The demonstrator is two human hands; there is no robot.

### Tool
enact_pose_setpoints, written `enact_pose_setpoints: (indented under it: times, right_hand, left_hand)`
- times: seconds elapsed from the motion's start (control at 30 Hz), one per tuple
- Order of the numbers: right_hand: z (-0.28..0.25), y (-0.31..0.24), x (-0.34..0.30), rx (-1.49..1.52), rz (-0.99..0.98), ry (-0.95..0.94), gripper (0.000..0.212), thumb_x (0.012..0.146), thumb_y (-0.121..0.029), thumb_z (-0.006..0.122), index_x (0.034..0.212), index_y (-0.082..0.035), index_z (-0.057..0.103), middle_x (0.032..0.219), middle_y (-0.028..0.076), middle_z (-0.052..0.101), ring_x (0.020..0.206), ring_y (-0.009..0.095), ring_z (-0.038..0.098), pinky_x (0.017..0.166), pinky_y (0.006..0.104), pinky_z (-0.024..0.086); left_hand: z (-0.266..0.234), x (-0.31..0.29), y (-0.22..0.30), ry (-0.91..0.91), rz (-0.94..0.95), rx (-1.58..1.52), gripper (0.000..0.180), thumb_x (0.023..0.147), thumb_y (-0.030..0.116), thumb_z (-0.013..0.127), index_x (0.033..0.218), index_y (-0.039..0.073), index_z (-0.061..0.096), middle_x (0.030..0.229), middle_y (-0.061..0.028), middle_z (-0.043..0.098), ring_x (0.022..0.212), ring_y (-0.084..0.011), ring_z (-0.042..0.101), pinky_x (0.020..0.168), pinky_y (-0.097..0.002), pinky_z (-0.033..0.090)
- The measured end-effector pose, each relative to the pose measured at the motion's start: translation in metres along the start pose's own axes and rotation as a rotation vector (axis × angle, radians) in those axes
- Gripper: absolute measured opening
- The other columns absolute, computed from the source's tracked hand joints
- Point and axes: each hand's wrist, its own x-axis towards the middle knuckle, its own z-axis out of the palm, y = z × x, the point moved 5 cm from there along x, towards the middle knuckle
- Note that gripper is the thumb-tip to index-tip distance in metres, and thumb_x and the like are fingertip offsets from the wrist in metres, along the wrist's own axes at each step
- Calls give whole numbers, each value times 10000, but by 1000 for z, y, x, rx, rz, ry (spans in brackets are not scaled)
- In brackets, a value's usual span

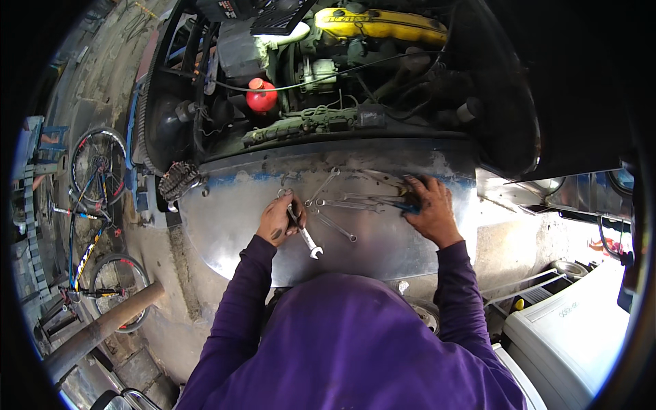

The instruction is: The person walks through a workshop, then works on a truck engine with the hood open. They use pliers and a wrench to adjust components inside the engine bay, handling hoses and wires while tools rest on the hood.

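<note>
My left hand (275, 220) is closed around a silver combination wrench (309, 239), its open jaw pointing down toward me. To the right, the fingers and thumb of my right hand (437, 215) close about a blue-handled tool (408, 206); its kind is partly hidden by the hand. Between my hands several loose wrenches lie on a bare metal panel (383, 256). One wrench (324, 185) slants away from me, another wrench (352, 204) lies crosswise, and a third wrench (336, 226) slopes nearer me.
Beyond the panel is an open engine bay with a yellow engine cover (383, 24) and a red round container (261, 98). A dark bundled rag-like thing (180, 180) sits at the panel's left end. A bicycle (96, 225) lies far left; a white box (567, 328) stands right.
</note>
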Motion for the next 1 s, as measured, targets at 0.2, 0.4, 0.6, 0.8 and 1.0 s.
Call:
enact_pose_setpoints:
  times: [0.2, 0.4, 0.6, 0.8, 1.0]
  right_hand:
    - [-13, -5, -7, -16, -51, 36, 858, 712, -220, 836, 1491, -181, 479, 1442, 162, 473, 1339, 376, 437, 1129, 481, 359]
    - [-8, -42, -16, 196, -147, 251, 621, 747, -166, 804, 1323, -97, 583, 1252, 175, 589, 1180, 376, 552, 1019, 466, 451]
    - [24, -98, -19, 304, -435, 70, 354, 819, -184, 757, 1126, -56, 633, 1041, 141, 646, 986, 351, 632, 886, 439, 519]
    - [14, -145, -7, 638, -566, 133, 366, 819, -174, 750, 1136, -70, 602, 1083, 151, 639, 989, 371, 620, 876, 449, 515]
    - [-61, -141, 47, 693, -532, 218, 325, 853, -141, 703, 1147, -24, 626, 1123, 154, 648, 1009, 351, 644, 855, 422, 524]
  left_hand:
    - [-1, 3, -1, -11, -22, -116, 468, 1079, 392, 345, 823, 43, 521, 668, -178, 600, 403, -147, 377, 406, -267, 323]
    - [-4, 2, -4, -11, -21, -136, 415, 1042, 371, 427, 834, 29, 538, 710, -182, 633, 450, -148, 425, 477, -282, 381]
    - [8, -6, 13, 7, -60, -101, 376, 1033, 323, 422, 848, 18, 543, 746, -164, 649, 526, -147, 484, 529, -283, 414]
    - [101, -61, 87, -140, 521, 379, 248, 1026, 262, 535, 1003, 26, 609, 1001, -143, 623, 763, -191, 602, 663, -316, 497]
    - [153, -67, 167, -53, 1020, 880, 345, 838, 89, 735, 1150, 33, 600, 1192, -159, 535, 995, -353, 598, 843, -402, 536]
